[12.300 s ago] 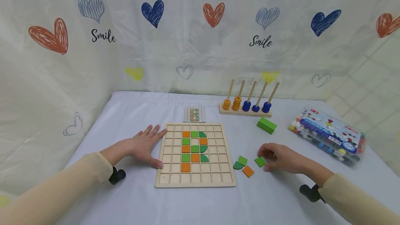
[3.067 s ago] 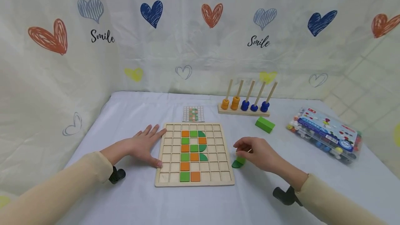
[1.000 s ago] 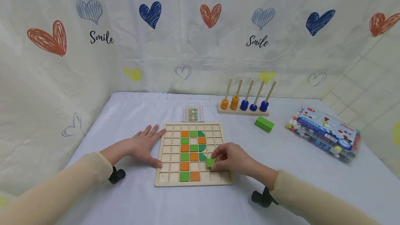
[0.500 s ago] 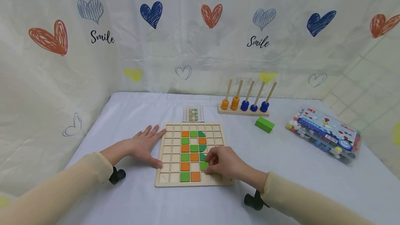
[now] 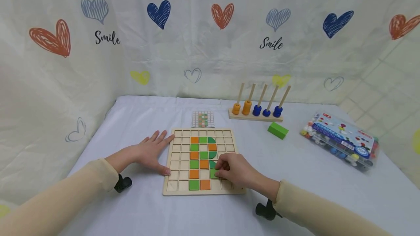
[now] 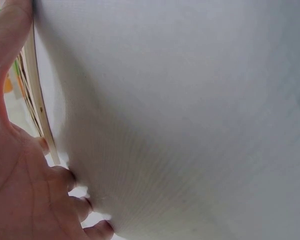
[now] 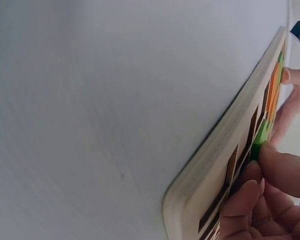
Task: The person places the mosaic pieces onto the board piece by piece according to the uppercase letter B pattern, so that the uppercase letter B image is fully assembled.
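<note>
A wooden grid board (image 5: 204, 193) lies on the white cloth, with orange, green and dark green quarter-round tiles in its middle columns. My left hand (image 5: 149, 156) is spread flat at the board's left side, thumb and index fingertip on its edge. At the right my right hand (image 5: 237, 168) pinches a green square tile (image 5: 213, 173) at a cell below the lowest quarter-round tile (image 5: 212, 164), which the fingers partly cover. In the right wrist view the thumb is against the green tile (image 7: 260, 135), other fingers curled low over the board.
Behind the board lies a small pattern card (image 5: 202, 119). A peg abacus (image 5: 256, 116) with orange and blue beads stands at the back. To its front right are a green block (image 5: 277, 130) and a clear plastic box (image 5: 344, 139) of coloured parts.
A green and an orange tile have come into the bottom row. The right hand has carried the green tile left onto the board; the loose tiles beside it no longer show. The left hand stays put.
</note>
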Demonstrator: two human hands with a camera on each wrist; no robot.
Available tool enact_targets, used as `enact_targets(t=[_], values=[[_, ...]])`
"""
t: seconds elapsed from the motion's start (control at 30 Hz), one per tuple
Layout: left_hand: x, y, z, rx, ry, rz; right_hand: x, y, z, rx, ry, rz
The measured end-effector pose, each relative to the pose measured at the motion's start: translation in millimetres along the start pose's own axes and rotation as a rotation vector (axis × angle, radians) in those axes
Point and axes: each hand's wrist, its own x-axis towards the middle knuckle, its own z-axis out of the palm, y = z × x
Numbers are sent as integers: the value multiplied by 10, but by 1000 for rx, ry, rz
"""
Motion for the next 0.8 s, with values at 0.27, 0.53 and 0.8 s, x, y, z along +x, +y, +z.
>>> enact_targets(t=[0.27, 0.53, 0.8], values=[[-9, 8, -9, 0, 2, 4, -2, -22, 21, -1, 21, 23], [-12, 9, -13, -7, 0, 3, -20, -11, -5, 14, 2, 22], [-19, 10, -11, -15, 1, 4, -35, 1, -13, 26, 6, 7]])
